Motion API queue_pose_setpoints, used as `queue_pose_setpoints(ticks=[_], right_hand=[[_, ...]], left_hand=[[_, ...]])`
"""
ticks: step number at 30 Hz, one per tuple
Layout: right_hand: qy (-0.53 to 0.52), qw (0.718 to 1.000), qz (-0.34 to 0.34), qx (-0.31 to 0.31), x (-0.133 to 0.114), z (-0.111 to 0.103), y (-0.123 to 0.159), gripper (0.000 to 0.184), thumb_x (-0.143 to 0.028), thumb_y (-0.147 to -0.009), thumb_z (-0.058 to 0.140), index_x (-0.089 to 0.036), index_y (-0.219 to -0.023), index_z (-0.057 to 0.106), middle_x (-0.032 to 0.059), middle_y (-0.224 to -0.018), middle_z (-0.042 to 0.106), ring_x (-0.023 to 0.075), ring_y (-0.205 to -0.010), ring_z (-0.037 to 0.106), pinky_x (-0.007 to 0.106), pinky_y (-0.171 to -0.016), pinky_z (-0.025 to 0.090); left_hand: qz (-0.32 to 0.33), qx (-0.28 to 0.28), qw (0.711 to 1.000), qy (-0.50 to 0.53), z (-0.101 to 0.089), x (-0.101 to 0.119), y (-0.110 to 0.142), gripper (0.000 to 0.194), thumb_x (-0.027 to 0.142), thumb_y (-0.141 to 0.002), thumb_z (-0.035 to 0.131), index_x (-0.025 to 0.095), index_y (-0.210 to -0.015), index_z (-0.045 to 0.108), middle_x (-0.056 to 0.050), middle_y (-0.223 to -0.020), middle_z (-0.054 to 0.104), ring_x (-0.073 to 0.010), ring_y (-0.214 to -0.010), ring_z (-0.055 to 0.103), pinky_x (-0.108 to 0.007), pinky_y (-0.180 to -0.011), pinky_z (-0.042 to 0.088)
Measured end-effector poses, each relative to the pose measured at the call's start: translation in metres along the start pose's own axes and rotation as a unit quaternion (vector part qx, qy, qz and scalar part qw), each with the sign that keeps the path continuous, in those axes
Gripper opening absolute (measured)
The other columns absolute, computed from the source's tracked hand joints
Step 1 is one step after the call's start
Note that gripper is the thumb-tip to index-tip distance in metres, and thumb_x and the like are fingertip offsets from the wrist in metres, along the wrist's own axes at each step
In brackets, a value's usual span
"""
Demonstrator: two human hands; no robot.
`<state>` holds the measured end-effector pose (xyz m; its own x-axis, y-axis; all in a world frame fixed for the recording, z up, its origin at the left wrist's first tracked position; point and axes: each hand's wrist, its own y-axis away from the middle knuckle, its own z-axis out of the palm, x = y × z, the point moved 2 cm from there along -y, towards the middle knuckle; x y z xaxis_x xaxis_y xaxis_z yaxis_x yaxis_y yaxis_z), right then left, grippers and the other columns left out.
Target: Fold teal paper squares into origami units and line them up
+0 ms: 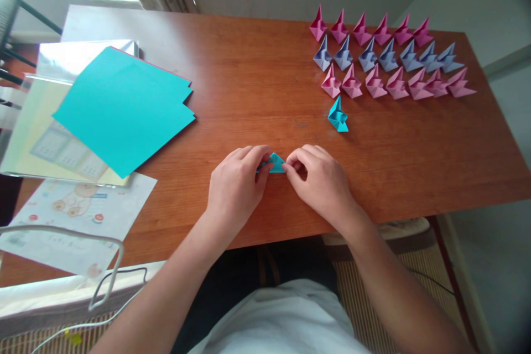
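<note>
Between my two hands is a small folded piece of turquoise paper (275, 162), a flat triangle with its point away from me. My left hand (240, 177) pinches its left corner between thumb and fingers. With thumb and forefinger, my right hand (317, 180) grips the right corner. The fingers hide both ends of the paper. Just beyond my right hand stands a finished turquoise origami boat-like figure (338, 116) with one tall point.
Rows of similar figures stand at the back right: magenta (362, 31), lilac (368, 57) and pink (375, 84). Turquoise sheets (124, 110) lie on plastic folders (19, 144) at the left of the wooden table (240, 77). A printed sheet (78, 215) and a white cable (83, 325) are nearer.
</note>
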<state>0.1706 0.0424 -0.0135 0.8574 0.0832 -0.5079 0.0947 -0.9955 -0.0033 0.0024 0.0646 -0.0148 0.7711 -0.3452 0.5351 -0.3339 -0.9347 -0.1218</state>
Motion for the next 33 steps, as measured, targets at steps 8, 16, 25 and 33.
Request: queue_pose_setpoints(ticks=[8,16,25,33], right_hand=[[-0.005,1.0,0.003,0.021,-0.001,0.002,0.0,0.01,-0.021,-0.092,0.064,-0.023,-0.083,0.06,0.0022,-0.082,0.066,0.0207,-0.084,0.059,0.033,-0.072,0.04],[-0.003,1.0,0.001,0.019,0.0,0.002,0.0,0.01,-0.021,-0.093,0.066,-0.023,-0.085,0.06,0.0015,-0.083,0.066,0.0206,-0.083,0.058,0.032,-0.072,0.04],[0.027,0.991,-0.082,0.1,-0.003,0.01,0.023,0.022,-0.019,-0.103,0.049,-0.022,-0.104,0.071,0.0076,-0.099,0.07,0.0221,-0.095,0.058,0.035,-0.085,0.048],[0.166,0.975,-0.13,0.077,-0.013,0.015,0.048,0.04,-0.015,-0.099,0.054,-0.028,-0.135,0.065,0.0115,-0.127,0.067,0.0278,-0.112,0.056,0.041,-0.089,0.047]], left_hand=[[-0.017,-0.01,1.0,-0.022,-0.001,0.003,0.002,0.017,0.023,-0.095,0.06,0.024,-0.109,0.07,-0.003,-0.1,0.077,-0.0194,-0.085,0.07,-0.028,-0.07,0.048],[-0.022,-0.009,0.999,-0.037,-0.001,0.003,0.003,0.022,0.027,-0.098,0.058,0.025,-0.117,0.069,-0.003,-0.107,0.075,-0.019,-0.087,0.071,-0.028,-0.067,0.046],[-0.017,-0.018,0.998,-0.06,0.0,0.004,0.004,0.024,0.027,-0.099,0.057,0.026,-0.12,0.069,-0.004,-0.112,0.074,-0.0215,-0.096,0.07,-0.029,-0.07,0.048],[-0.011,-0.02,0.997,-0.07,0.0,0.005,0.004,0.024,0.028,-0.1,0.054,0.026,-0.118,0.07,-0.005,-0.112,0.073,-0.0216,-0.096,0.069,-0.029,-0.07,0.048]])
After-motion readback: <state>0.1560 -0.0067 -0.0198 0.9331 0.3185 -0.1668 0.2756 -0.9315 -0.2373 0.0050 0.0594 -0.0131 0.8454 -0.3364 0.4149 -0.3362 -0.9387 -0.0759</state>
